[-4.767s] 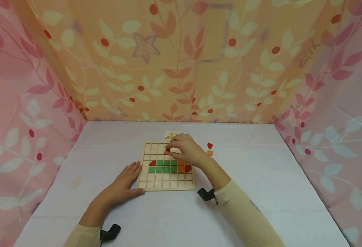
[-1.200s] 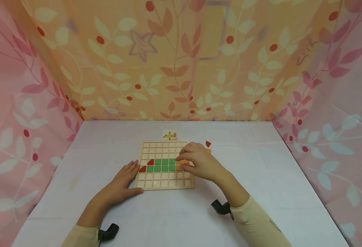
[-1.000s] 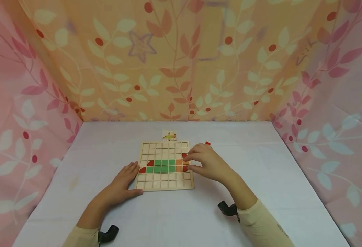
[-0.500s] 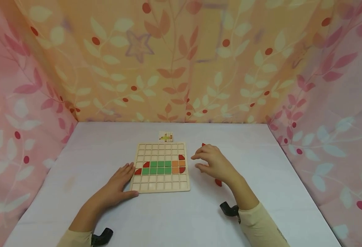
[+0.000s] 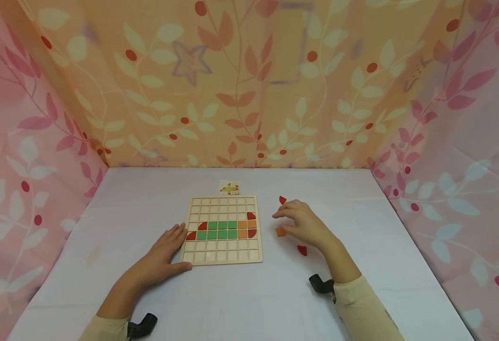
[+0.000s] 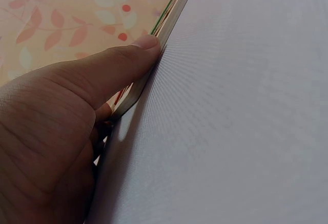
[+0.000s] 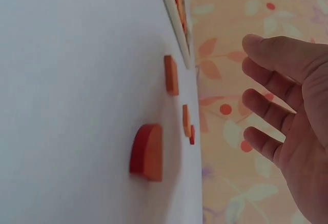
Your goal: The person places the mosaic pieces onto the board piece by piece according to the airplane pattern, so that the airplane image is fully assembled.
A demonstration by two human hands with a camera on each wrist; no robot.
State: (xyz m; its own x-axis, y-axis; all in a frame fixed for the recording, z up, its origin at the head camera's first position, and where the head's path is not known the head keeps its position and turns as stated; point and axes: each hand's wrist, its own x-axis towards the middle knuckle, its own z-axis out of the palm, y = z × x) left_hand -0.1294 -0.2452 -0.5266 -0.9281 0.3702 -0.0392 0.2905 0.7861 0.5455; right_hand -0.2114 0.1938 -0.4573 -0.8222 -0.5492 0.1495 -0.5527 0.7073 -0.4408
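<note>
My left hand point(image 5: 164, 255) lies along the left edge of the wooden grid board point(image 5: 221, 256), its thumb at the near corner. In the left wrist view the thumb point(image 6: 120, 65) touches the board's edge. Green square tiles point(image 5: 222, 234), orange square tiles point(image 5: 242, 229) and red quarter-round tiles point(image 5: 251, 216) sit in the grid. Right of the board, my right hand point(image 5: 307, 225) hovers above loose tiles with fingers apart, holding nothing. Under its thumb lies a loose orange tile point(image 5: 280, 232). Loose red quarter-round tiles lie beyond it point(image 5: 282, 200) and nearer me point(image 5: 302, 250).
A small pattern card point(image 5: 229, 187) lies just behind the board. The white tabletop point(image 5: 232, 303) reaches back to a yellow leaf-print cloth point(image 5: 241, 94), with pink cloth at both sides. In the right wrist view, another orange tile point(image 7: 186, 120) stands beyond the nearer one.
Red tiles have appeared at the row's lower left and at the upper right of the grid. My right hand has withdrawn rightward from the board. My left hand stays at its edge.
</note>
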